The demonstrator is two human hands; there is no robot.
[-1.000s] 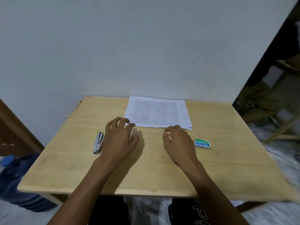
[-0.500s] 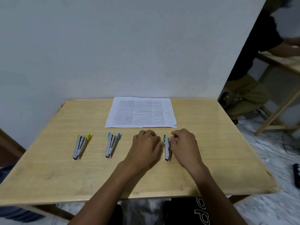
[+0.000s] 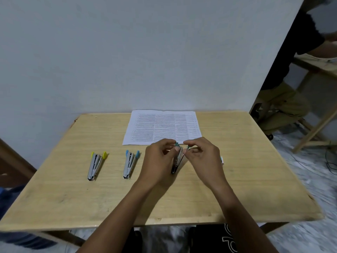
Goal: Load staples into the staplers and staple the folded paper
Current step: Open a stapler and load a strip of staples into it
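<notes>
- The left hand and right hand met above the table, fingers pinched on the teal-tipped stapler between them.
- It was metal, tilted, nose near the table.
- The printed paper lay just beyond both hands.

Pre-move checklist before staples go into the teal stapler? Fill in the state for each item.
1. Teal stapler held by both hands: ok, the left hand and right hand pinch its far end.
2. Stapler magazine open for loading: cannot tell, fingers cover it.
3. Staple supply within reach: cannot tell, only a sliver of a small box shows behind the right hand.
4. Paper clear of the work: ok, it lies flat beyond the hands.
5. Paper folded: not ok, it appears unfolded.
6. Yellow stapler and blue stapler out of the way: ok, they lie to the left, apart.
</notes>
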